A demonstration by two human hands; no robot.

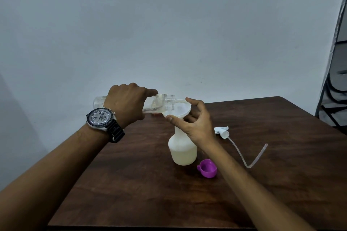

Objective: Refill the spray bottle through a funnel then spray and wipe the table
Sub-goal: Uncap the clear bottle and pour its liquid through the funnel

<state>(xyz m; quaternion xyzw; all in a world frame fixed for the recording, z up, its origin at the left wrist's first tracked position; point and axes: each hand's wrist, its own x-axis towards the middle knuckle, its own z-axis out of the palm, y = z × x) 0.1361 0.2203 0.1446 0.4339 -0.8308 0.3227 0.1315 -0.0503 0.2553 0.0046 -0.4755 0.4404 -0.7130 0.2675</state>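
Table (131,184): spray bottle (182,152), cap (207,168), sprayer (222,131)

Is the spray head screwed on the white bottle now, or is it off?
Off. The spray head lies on the table beside the white bottle, whose neck carries the funnel instead.

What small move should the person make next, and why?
Probably tip the clear bottle a little further: the left hand holds it almost level, mouth over the funnel, which the right hand steadies on the spray bottle.
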